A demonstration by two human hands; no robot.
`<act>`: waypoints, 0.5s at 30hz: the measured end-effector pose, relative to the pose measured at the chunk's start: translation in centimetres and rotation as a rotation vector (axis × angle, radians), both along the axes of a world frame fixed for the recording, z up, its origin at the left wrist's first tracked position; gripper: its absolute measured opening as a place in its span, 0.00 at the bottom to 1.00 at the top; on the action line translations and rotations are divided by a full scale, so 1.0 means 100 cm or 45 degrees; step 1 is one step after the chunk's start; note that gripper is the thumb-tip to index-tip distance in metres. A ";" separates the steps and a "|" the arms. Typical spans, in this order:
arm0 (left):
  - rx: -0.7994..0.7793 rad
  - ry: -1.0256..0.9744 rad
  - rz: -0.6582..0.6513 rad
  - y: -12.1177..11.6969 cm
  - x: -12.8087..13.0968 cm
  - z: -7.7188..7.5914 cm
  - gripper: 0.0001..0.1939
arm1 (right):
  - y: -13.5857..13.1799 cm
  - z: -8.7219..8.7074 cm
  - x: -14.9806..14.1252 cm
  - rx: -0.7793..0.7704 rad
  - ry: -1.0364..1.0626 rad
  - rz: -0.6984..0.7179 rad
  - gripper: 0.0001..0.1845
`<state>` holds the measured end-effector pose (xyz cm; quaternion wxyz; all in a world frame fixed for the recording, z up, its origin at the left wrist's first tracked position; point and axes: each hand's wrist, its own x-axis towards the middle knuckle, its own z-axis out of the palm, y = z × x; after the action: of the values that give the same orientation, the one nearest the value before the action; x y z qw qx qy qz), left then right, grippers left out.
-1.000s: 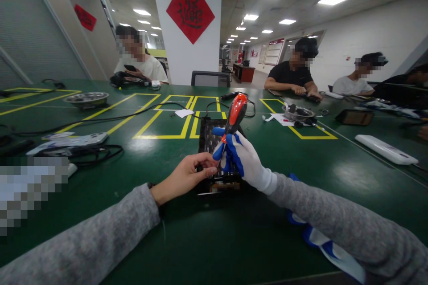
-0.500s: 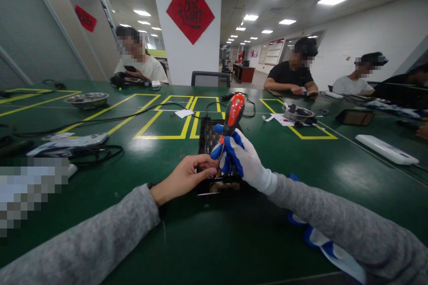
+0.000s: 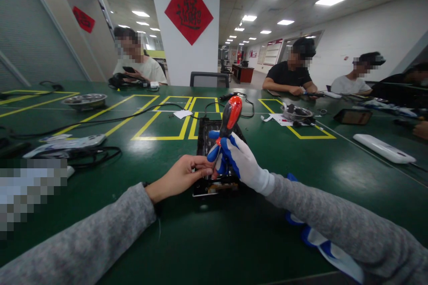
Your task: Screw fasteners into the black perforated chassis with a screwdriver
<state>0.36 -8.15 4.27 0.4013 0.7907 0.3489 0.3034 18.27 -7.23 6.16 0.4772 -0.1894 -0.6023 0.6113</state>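
Observation:
My right hand [image 3: 242, 158], in a white glove with blue-coated fingers, is closed round the lower handle of a red and black screwdriver [image 3: 231, 113]. The screwdriver leans slightly, handle up, its thin shaft pointing down at the near part of a dark, open electronic device [image 3: 204, 136]. My bare left hand [image 3: 185, 173] reaches in from the left, thumb and fingers pinched together by the lower shaft. What lies between those fingertips is hidden. Both hands cover much of the device's middle; a brownish part [image 3: 222, 188] shows at its near end.
A spare blue and white glove [image 3: 321, 242] lies under my right forearm. Metal bowls [image 3: 85, 101] [image 3: 297, 113] stand farther off at left and right. A white oblong case [image 3: 384, 148] lies at right, black cables [image 3: 96, 156] at left. Several people sit across the green table.
The screwdriver handle has turned, showing more black on its left side, and sits slightly lower and farther left. The device's near end has shifted a little left. Both hands keep their grips.

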 end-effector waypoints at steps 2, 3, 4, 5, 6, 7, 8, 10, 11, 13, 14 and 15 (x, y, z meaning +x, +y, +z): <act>-0.008 -0.020 0.026 0.000 0.001 0.000 0.12 | -0.001 0.002 0.000 -0.011 0.005 -0.014 0.21; -0.010 -0.036 0.045 0.000 0.002 0.000 0.12 | -0.001 0.002 0.001 -0.021 0.012 -0.026 0.21; -0.014 -0.054 0.064 0.000 0.004 0.000 0.12 | -0.001 0.003 0.000 -0.034 0.017 -0.038 0.21; -0.026 -0.068 0.076 0.001 0.005 -0.001 0.13 | -0.001 0.003 0.000 -0.047 0.022 -0.046 0.21; -0.043 -0.075 0.079 0.001 0.005 -0.001 0.13 | -0.001 0.003 0.000 -0.059 0.026 -0.045 0.21; -0.061 -0.074 0.073 0.001 0.006 -0.001 0.12 | -0.001 0.003 0.000 -0.065 0.028 -0.037 0.22; -0.077 -0.070 0.063 0.001 0.006 -0.001 0.11 | 0.000 0.002 -0.001 -0.068 0.028 -0.023 0.22; -0.088 -0.049 0.033 0.000 0.004 -0.001 0.10 | 0.000 0.001 -0.001 -0.059 0.026 -0.007 0.22; -0.082 -0.036 0.014 0.000 0.003 0.000 0.10 | 0.001 0.000 -0.001 -0.052 0.026 -0.006 0.21; -0.061 -0.012 -0.030 0.000 0.001 0.000 0.11 | 0.001 -0.001 -0.001 -0.043 0.024 -0.012 0.21; -0.052 -0.006 -0.053 0.000 0.000 0.000 0.12 | 0.002 -0.002 -0.001 -0.039 0.026 -0.013 0.21; -0.046 -0.008 -0.073 0.001 0.000 0.000 0.13 | 0.002 -0.002 -0.001 -0.033 0.027 -0.013 0.21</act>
<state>0.35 -8.08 4.29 0.4254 0.7920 0.3302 0.2877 18.22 -7.01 5.93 0.4842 -0.1920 -0.5883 0.6186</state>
